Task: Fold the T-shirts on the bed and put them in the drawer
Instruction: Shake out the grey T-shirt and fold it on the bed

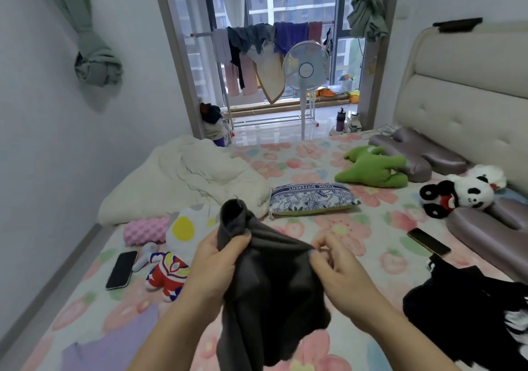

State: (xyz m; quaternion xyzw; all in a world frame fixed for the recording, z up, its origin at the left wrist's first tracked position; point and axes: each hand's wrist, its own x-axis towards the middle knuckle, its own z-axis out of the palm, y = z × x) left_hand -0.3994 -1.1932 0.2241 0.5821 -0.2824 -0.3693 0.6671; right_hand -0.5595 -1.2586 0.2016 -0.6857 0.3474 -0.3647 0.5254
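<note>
Two bare hands hold a dark grey T-shirt (271, 285) up over a bed (328, 153). The left hand (220, 259) grips a bunched, rolled end of the soft knit cloth, fingers curled round it, while the right hand (334, 267) pinches the stretched upper edge between thumb and fingertips. Limp folds hang from the grip, between the forearms, above a sheet printed with pink flowers. Just beyond the grip lies a plump rectangular pillow (313, 199) in blue-and-white floral fabric, its band reading "THINK DIFFERENT", upside down to the camera. Left of the grip rest a glossy black phone (121, 269), a red-and-white stuffed figure (167, 270) and a bumpy pink cushion (145, 229); beyond them, a rumpled cream quilt (185, 176). Right of the grip sprawls a crumpled black garment (463, 310), with a second phone (428, 241), a fuzzy panda toy (463, 193) and a green plush toy (371, 169) beyond it.
</note>
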